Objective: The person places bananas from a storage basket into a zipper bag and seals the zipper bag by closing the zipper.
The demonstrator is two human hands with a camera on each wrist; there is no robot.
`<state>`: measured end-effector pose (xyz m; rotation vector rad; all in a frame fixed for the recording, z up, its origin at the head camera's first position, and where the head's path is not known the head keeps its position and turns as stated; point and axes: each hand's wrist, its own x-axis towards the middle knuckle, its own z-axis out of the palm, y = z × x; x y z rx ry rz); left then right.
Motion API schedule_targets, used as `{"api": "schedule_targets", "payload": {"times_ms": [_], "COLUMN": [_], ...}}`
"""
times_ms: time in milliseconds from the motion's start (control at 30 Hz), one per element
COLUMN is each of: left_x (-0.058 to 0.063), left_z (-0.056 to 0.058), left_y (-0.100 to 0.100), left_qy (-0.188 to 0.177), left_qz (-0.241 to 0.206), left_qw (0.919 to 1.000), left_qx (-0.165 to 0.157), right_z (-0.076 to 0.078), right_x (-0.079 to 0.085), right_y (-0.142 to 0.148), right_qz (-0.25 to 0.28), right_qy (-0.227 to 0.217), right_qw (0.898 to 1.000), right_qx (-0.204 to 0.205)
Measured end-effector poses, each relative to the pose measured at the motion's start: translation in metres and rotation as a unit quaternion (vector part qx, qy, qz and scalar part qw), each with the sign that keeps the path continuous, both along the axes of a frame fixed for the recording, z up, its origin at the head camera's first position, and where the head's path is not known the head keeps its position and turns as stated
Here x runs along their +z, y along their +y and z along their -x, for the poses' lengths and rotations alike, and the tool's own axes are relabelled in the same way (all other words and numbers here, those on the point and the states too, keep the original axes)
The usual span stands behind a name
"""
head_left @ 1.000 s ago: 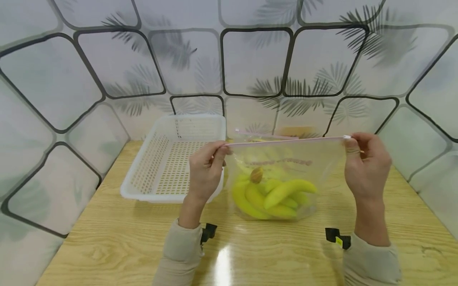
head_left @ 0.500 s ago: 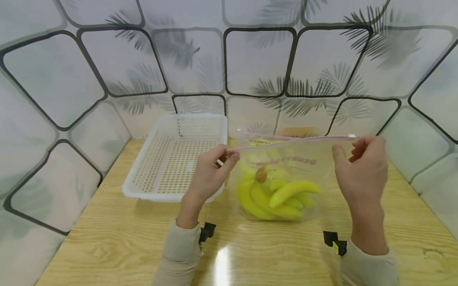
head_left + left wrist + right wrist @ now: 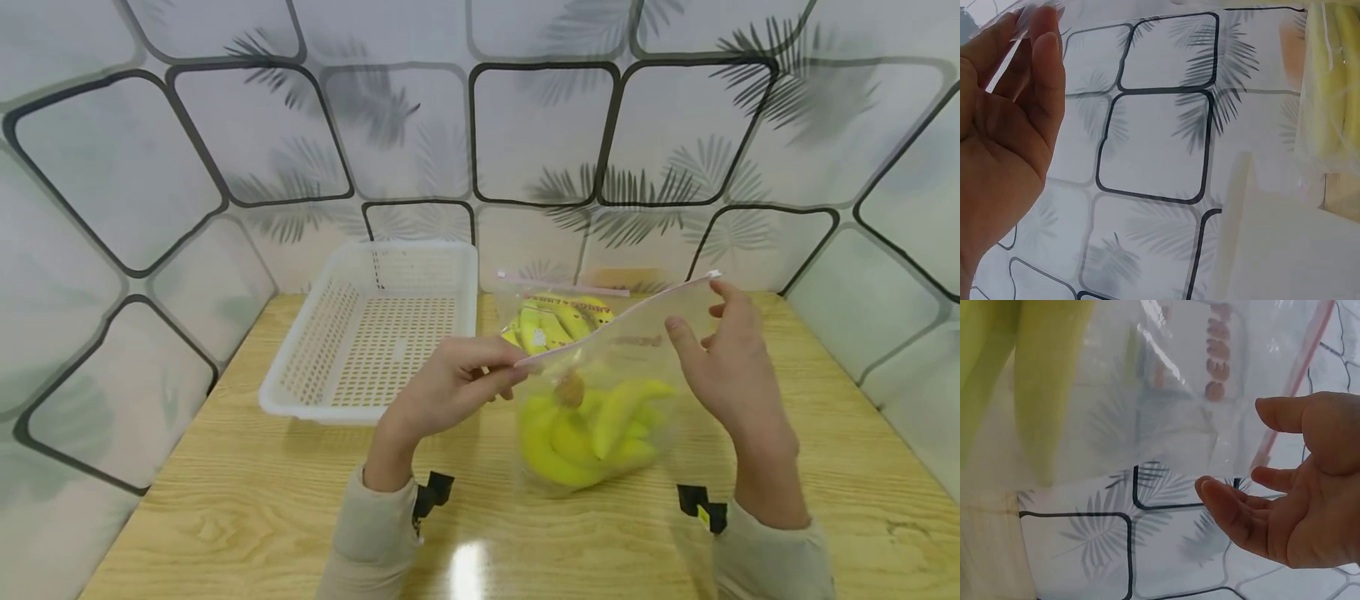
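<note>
A clear zip bag [image 3: 645, 333] with a pink top edge holds several yellow bananas [image 3: 622, 417] and a brown lump [image 3: 570, 389]. My left hand [image 3: 450, 387] pinches the left end of its zip edge; in the left wrist view that hand [image 3: 1010, 119] has clear plastic at its fingertips. At the other end, which is higher, my right hand [image 3: 735, 375] spreads thumb and fingers apart by the white slider [image 3: 713, 274]. The right wrist view has this hand [image 3: 1316, 487] beside the bag, one fingertip at the zip's end; whether it touches is unclear.
A second zip bag of bananas [image 3: 558, 321] lies behind the first, near the patterned backdrop [image 3: 540, 133]. Left of the bags, a white perforated basket [image 3: 273, 396] stands on the wooden table [image 3: 225, 517].
My right hand has let go of the slider end and moved left. My left hand has moved right and down with its end of the bag, so the zip edge now slants.
</note>
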<state>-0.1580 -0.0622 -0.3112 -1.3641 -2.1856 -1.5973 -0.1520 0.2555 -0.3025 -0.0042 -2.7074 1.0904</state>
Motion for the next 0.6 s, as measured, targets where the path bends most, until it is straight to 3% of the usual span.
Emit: {"api": "schedule_targets", "payload": {"times_ms": [67, 133, 267, 367, 433, 500, 600], "left_x": [0.001, 0.002, 0.0, -0.004, -0.004, -0.002, 0.002], "left_z": [-0.002, -0.004, -0.003, -0.001, 0.0, -0.001, -0.004], "left_y": [-0.001, -0.002, -0.003, -0.001, -0.001, -0.002, -0.002], "left_qy": [-0.01, -0.034, -0.074, -0.074, -0.066, -0.054, -0.034], "left_qz": [0.019, 0.061, 0.182, 0.217, 0.207, 0.191, 0.193], "left_qw": [0.9998, 0.9975, 0.9804, 0.9731, 0.9757, 0.9795, 0.9802], "left_qx": [-0.004, 0.0, 0.011, 0.02, 0.033, 0.037, 0.025], "right_z": [0.004, 0.009, 0.017, 0.021, 0.022, 0.022, 0.02], "right_x": [-0.005, -0.012, -0.025, -0.031, -0.031, -0.028, -0.021], "right_y": [0.012, 0.024, 0.035, 0.031, 0.023, 0.013, -0.004], "right_qz": [0.011, 0.031, 0.104, 0.155, 0.2, 0.269, 0.383], "right_qy": [-0.018, -0.06, -0.106, -0.079, -0.05, -0.012, 0.053], "right_qw": [1.0, 0.997, 0.984, 0.979, 0.974, 0.958, 0.916], "right_qx": [0.003, 0.034, 0.1, 0.107, 0.096, 0.094, 0.108]}}
